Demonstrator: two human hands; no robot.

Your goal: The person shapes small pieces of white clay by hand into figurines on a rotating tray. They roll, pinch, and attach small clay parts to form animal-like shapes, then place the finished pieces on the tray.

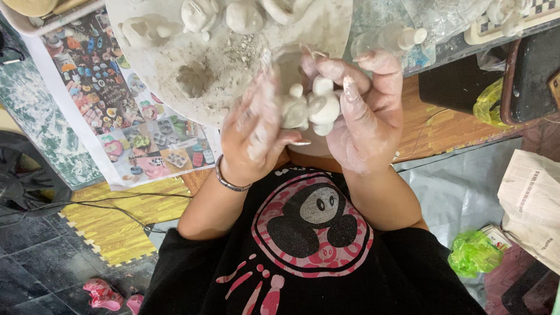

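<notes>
Both my hands are dusted with pale clay and hold a small white clay figure [309, 108] made of rounded lumps, close to my chest. My left hand [256, 131] cups it from the left, a metal bracelet [228, 181] on that wrist. My right hand [364, 111] grips it from the right, thumb pressed on the figure. Just beyond them lies a round white work board [175, 76] covered in clay crumbs and dust, with a pressed imprint.
Other clay shapes [198, 14] stand along the board's far part. A printed sheet of colourful pictures [125, 116] lies at left. Yellow foam mats [116, 221], cables, a green plastic bag [473, 254], newspaper [534, 204] and pink slippers [108, 294] are on the floor.
</notes>
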